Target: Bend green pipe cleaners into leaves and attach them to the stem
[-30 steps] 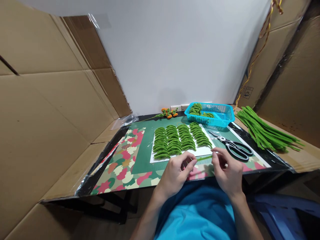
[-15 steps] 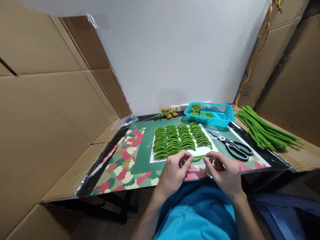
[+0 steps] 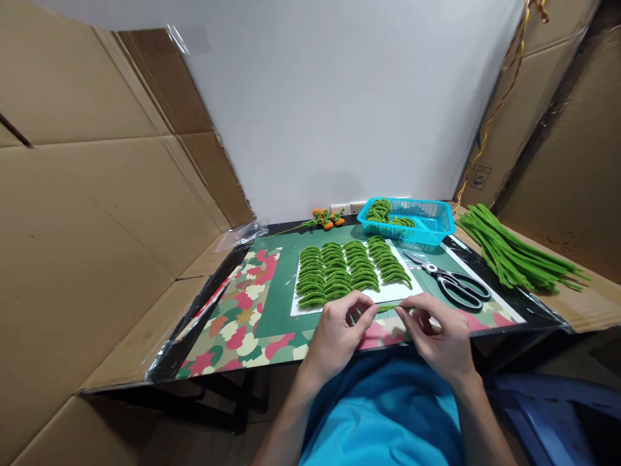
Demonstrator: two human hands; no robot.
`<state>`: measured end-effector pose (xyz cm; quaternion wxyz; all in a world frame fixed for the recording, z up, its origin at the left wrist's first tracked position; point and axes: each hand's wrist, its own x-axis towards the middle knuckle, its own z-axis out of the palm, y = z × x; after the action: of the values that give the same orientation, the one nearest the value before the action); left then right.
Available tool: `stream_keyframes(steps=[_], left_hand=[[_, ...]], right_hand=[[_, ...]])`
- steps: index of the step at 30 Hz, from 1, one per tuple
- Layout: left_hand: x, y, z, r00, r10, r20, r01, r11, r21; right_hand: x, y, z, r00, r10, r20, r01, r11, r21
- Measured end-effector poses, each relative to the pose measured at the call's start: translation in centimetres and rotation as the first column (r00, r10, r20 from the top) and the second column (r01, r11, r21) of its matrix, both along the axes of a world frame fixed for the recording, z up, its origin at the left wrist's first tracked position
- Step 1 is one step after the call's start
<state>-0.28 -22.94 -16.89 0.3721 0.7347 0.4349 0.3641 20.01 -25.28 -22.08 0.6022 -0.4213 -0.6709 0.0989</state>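
Observation:
A short green pipe cleaner piece [image 3: 388, 308] spans the gap between my two hands near the table's front edge. My left hand [image 3: 342, 330] pinches its left end between thumb and fingertips. At its other end, my right hand [image 3: 439, 333] has thumb and forefinger closed on it. Just beyond my hands, a white sheet [image 3: 394, 294] carries several columns of curved green pipe cleaner pieces [image 3: 310, 278]. Scissors with black and white handles [image 3: 458, 285] lie to the right of the sheet, blades partly apart.
A blue plastic basket [image 3: 431, 233] at the back holds more green pieces. Long green pipe cleaners [image 3: 514, 252] are heaped at the right. An orange-flowered stem [image 3: 330, 220] lies at the back edge. Cardboard walls [image 3: 97, 194] flank the green cutting mat [image 3: 281, 291].
The green piece between my fingers looks thinner and straighter than before. My right hand has shifted very slightly right; the other things stay in place.

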Motion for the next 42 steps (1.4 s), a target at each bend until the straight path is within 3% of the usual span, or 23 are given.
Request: stream_keyframes(steps=[19,30,42], left_hand=[[0.3,1.0,0.0,0.998,0.053,-0.022,-0.050,0.992,0.113],[0.3,1.3,-0.1,0.998,0.028,0.059,-0.030,0.999,0.023],[0.2,1.2,-0.1,0.996,0.032,0.087,-0.033,0.999,0.007]], right_hand=[[0.3,0.9,0.5,0.994,-0.015,0.107,0.018,0.999,-0.027],[0.2,0.8,0.4,0.995,-0.092,0.035,0.093,0.995,-0.025],[0.2,0.8,0.7,0.996,-0.039,0.077,0.044,0.997,-0.069]])
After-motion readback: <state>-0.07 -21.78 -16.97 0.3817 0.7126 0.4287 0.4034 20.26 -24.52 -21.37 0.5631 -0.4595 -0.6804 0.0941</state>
